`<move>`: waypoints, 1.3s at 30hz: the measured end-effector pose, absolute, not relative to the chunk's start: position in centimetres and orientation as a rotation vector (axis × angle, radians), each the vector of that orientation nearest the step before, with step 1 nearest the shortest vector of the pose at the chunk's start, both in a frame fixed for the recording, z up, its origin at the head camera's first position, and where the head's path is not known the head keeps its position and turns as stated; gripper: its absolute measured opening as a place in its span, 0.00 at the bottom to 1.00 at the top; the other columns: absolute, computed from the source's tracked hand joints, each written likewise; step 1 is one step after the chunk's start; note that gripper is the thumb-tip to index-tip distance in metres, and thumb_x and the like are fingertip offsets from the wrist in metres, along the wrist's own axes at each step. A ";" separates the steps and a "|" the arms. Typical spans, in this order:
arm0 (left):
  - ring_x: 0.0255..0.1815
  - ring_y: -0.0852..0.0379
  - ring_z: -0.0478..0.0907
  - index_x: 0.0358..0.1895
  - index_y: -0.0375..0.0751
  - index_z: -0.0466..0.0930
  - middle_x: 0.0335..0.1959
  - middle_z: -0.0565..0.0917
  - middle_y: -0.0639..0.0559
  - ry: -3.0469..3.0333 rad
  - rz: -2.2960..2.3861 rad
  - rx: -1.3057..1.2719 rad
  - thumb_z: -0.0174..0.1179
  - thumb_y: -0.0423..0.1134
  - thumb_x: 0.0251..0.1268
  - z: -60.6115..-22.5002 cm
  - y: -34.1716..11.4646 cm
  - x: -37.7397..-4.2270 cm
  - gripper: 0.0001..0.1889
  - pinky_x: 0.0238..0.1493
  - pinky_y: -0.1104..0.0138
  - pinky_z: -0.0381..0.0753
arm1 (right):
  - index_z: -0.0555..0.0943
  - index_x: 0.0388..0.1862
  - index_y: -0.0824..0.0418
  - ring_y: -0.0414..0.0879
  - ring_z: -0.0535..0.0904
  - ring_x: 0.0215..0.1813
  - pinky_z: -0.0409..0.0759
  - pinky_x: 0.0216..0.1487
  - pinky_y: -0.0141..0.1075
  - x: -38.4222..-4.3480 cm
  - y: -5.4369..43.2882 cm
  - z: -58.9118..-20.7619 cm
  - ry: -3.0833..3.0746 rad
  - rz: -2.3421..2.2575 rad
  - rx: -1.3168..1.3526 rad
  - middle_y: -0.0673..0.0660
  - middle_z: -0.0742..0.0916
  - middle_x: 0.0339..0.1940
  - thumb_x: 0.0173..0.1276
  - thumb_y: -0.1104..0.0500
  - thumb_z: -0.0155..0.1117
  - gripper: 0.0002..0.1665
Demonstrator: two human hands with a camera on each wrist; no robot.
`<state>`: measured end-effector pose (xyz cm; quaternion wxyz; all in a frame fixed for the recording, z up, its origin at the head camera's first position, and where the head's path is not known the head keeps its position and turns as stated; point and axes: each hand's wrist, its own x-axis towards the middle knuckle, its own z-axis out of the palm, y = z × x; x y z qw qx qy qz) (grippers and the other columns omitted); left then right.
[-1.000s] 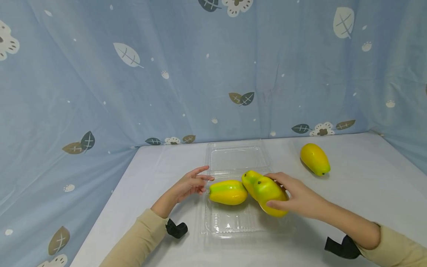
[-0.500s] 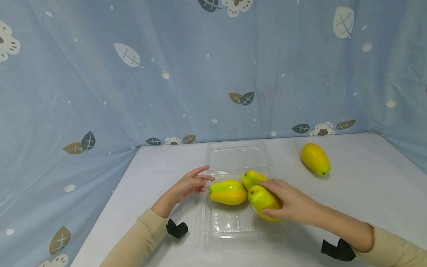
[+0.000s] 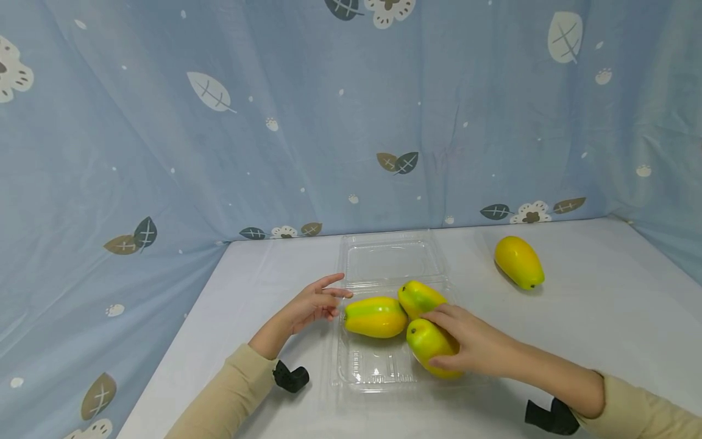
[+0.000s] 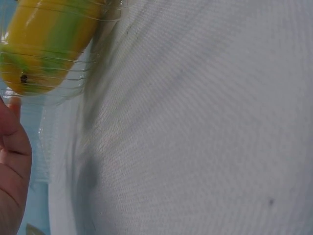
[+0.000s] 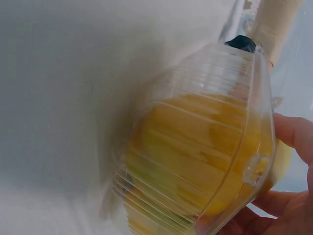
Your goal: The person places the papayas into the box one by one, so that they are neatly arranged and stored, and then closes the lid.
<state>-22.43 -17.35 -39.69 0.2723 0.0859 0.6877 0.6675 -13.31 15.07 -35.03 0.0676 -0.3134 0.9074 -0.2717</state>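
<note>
In the head view my right hand (image 3: 473, 342) grips a yellow-green papaya (image 3: 430, 342), thumb on its near side and fingers over its far side. That papaya lies at the right front of a clear plastic clamshell box (image 3: 378, 369). Two other papayas are in the box: one at the left (image 3: 375, 317), one behind (image 3: 421, 299). My left hand (image 3: 309, 306) is at the box's left side with loose fingers, holding nothing; I cannot tell whether a fingertip touches the box. The right wrist view shows papaya (image 5: 195, 152) through the clear wall, with my fingers over the rim.
The box's lid (image 3: 392, 259) lies folded back flat behind it. A separate yellow papaya (image 3: 518, 262) sits on the white table (image 3: 592, 305) at the back right. A blue patterned curtain (image 3: 307, 122) hangs along the table's back edge.
My right hand has moved toward me and slightly left, lowering its papaya into the front right of the box, apart from the rear one. The left hand has stayed still.
</note>
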 end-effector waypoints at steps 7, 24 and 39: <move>0.23 0.60 0.72 0.71 0.42 0.48 0.49 0.78 0.51 1.848 1.804 0.243 0.48 0.29 0.61 -39.7 -17.4 -22.4 0.35 0.30 0.72 0.74 | 0.72 0.58 0.62 0.46 0.71 0.51 0.75 0.49 0.45 -13.2 15.0 -35.3 2.763 -0.770 -0.948 0.54 0.75 0.53 0.52 0.46 0.68 0.37; 0.24 0.60 0.72 0.72 0.41 0.46 0.50 0.77 0.50 1.834 1.795 0.262 0.49 0.30 0.61 -39.8 -17.4 -22.6 0.35 0.31 0.73 0.74 | 0.75 0.54 0.58 0.41 0.69 0.45 0.75 0.45 0.39 -12.8 14.6 -35.5 2.831 -0.687 -1.003 0.50 0.74 0.47 0.51 0.48 0.69 0.32; 0.24 0.61 0.72 0.72 0.42 0.46 0.50 0.77 0.50 1.839 1.798 0.253 0.49 0.29 0.61 -39.8 -17.3 -22.4 0.35 0.30 0.73 0.75 | 0.74 0.52 0.58 0.46 0.72 0.52 0.73 0.52 0.46 -13.1 14.3 -35.4 2.813 -0.671 -1.058 0.49 0.80 0.50 0.50 0.49 0.69 0.30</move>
